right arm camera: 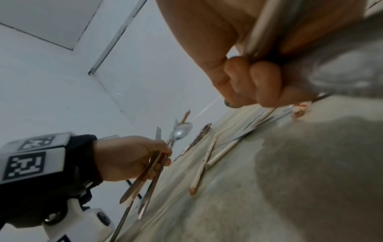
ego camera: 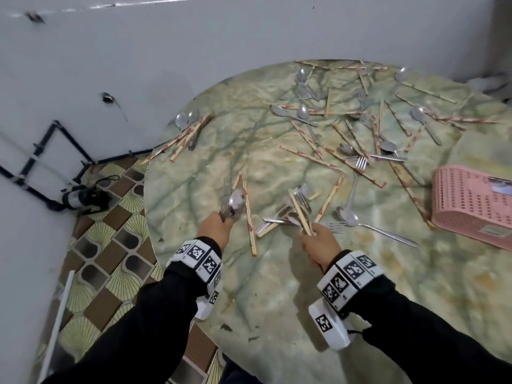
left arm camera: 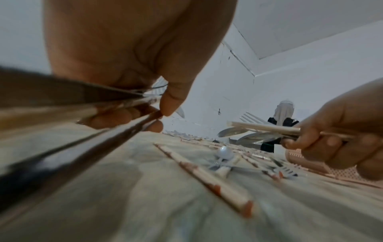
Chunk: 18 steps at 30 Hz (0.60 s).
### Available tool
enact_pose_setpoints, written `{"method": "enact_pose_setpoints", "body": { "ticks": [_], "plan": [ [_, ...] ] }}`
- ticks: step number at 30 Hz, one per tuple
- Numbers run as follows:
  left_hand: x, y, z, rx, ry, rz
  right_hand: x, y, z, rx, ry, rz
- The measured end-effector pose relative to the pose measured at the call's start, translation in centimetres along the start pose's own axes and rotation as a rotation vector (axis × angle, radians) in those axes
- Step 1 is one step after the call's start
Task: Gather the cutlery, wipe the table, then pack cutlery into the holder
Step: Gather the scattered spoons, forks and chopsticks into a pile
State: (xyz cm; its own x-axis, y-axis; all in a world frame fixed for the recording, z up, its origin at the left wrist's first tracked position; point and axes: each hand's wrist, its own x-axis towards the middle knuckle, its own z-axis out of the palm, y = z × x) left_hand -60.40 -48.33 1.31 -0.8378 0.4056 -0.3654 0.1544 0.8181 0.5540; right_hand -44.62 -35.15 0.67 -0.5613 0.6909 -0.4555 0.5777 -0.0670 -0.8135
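My left hand point(ego camera: 214, 228) grips a bundle of metal cutlery point(ego camera: 234, 203), a spoon and forks, held just above the round green marble table point(ego camera: 249, 286); the left wrist view shows its fingers point(left arm camera: 145, 114) curled round the handles. My right hand point(ego camera: 321, 242) grips a second bundle point(ego camera: 299, 209) of chopsticks, forks and spoons. Its fingers point(right arm camera: 254, 81) are wrapped round the handles in the right wrist view. A chopstick point(ego camera: 249, 220) lies on the table between my hands. Many spoons, forks and chopsticks point(ego camera: 346, 120) lie scattered across the far half.
A pink perforated plastic holder point(ego camera: 471, 203) lies on the table at the right. A spoon point(ego camera: 368, 225) lies beside my right hand. The table's left edge drops to a tiled floor point(ego camera: 105, 245) beside a white wall with dark pipes point(ego camera: 41, 162).
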Motion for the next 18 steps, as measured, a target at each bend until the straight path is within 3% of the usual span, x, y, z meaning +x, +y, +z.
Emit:
{"method": "enact_pose_setpoints", "body": {
  "ticks": [4, 8, 11, 13, 18],
  "plan": [
    [1.4, 2.1, -0.1, -0.075, -0.012, 0.044, 2.1, 0.0, 0.1, 0.099, 0.104, 0.068],
    [3.4, 4.2, 1.0, -0.167, -0.023, 0.07, 4.1, -0.4, 0.5, 0.192, 0.152, 0.246],
    [4.5, 5.5, 1.6, -0.199, -0.015, -0.005, 5.2, -1.2, 0.7, 0.136, 0.15, 0.336],
    [5.1, 5.7, 1.9, -0.193, -0.046, -0.058, 5.7, -1.7, 0.9, 0.055, 0.148, 0.352],
    [6.0, 5.1, 2.2, 0.047, -0.146, -0.006, 6.9, -2.2, 1.4, -0.018, 0.133, 0.285]
  ]
}}
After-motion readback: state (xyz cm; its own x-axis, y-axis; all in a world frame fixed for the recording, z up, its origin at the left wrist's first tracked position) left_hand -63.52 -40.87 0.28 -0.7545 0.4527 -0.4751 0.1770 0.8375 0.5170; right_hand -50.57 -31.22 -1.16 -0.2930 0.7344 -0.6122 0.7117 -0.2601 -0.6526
